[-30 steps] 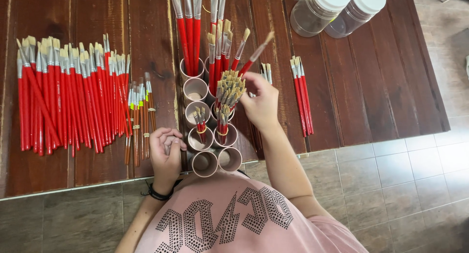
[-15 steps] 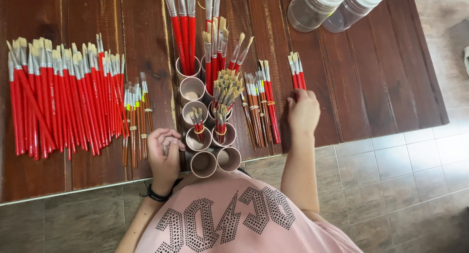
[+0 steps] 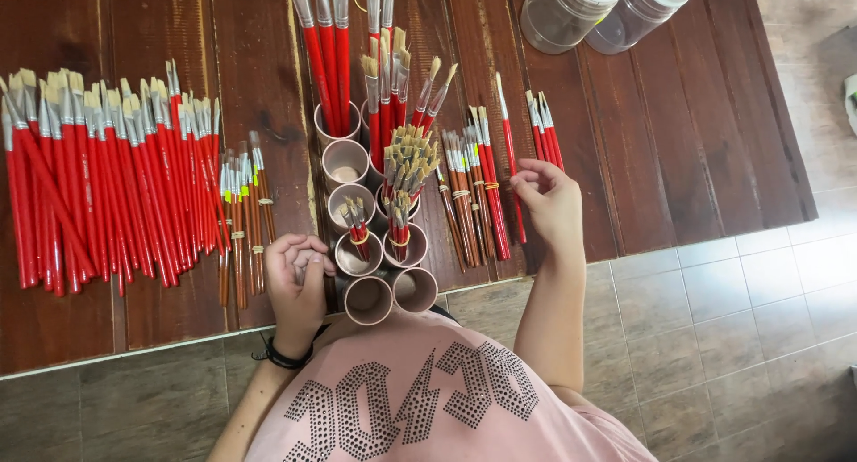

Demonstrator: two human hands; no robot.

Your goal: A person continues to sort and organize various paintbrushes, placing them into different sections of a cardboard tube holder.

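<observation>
My left hand (image 3: 297, 282) lies at the table's near edge with its fingers curled shut, right beside a cluster of cardboard tubes (image 3: 368, 297). Some tubes hold red-handled paintbrushes (image 3: 403, 172) standing bristles up; others are empty. My right hand (image 3: 549, 203) rests on the wood to the right of the tubes. Its fingers are slightly apart, and the fingertips touch a long red brush (image 3: 507, 149) lying flat. Bundles of brown-handled brushes (image 3: 466, 194) lie between that hand and the tubes.
A wide row of red brushes (image 3: 98, 185) covers the table's left side, with thin brown ones (image 3: 239, 221) next to it. A few red brushes (image 3: 544, 132) lie to the right. Two clear jars with white lids (image 3: 571, 11) stand at the back right. Below the wooden table (image 3: 696, 141) is a tiled floor.
My right hand left the brushes in the tubes and moved right, down onto the table by the loose brushes. The left hand stayed by the tubes.
</observation>
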